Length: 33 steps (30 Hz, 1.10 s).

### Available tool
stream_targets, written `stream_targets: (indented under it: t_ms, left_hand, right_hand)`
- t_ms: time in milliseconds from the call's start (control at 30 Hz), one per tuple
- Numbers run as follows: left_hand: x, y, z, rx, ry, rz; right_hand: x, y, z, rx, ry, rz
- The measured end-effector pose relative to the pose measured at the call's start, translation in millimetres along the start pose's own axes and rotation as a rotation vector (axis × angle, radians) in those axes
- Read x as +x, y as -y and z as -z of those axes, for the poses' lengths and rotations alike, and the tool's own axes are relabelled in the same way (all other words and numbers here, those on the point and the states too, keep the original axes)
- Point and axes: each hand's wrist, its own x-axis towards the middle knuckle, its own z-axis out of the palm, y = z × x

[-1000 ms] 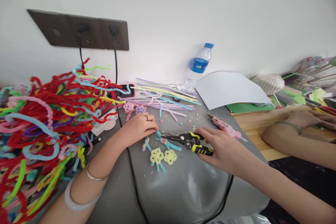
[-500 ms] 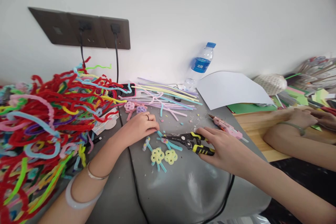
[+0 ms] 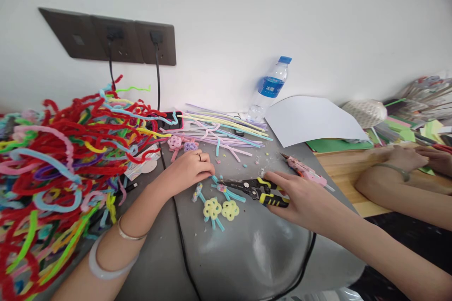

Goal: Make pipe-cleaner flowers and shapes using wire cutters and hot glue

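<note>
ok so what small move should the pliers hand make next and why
Probably a gentle squeeze of the narrow-tipped black and yellow metal pliers: the right hand holds them, their tips lie at the light blue fuzzy stem, and the left hand seems to pinch that stem's end. Whether the tips already grip is too small to tell.

Blue-capped bottle (image 3: 271, 86) beside white paper (image 3: 312, 120); dark socket panel (image 3: 99, 44), two plugs (image 3: 156, 36) inserted.

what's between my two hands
The head view shows the pliers, held in your right hand, and a blue stem by your left hand.
</note>
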Motion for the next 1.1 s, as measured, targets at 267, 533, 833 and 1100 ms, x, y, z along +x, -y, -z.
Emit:
stream_targets:
  t_ms: [267,533,833,1100]
  left_hand:
    - [0.4,2.8,-2.2,-0.005,-0.001,-0.020]
    - [0.1,3.2,-2.4,-0.013,0.000,-0.022]
    - [-0.4,3.2,-2.1,-0.016,0.009,-0.007]
    - [-1.7,1.7,-1.7,-0.078,-0.089,0.109]
  right_hand:
    - [-0.3,-0.5,-0.4,-0.025,-0.012,-0.009]
    - [-2.7,-2.9,-4.8,-0.057,-0.012,-0.034]
    - [-11.7,9.0,5.4,0.207,-0.052,-0.158]
    - [-13.9,16.9,-9.4,0.099,-0.281,-0.133]
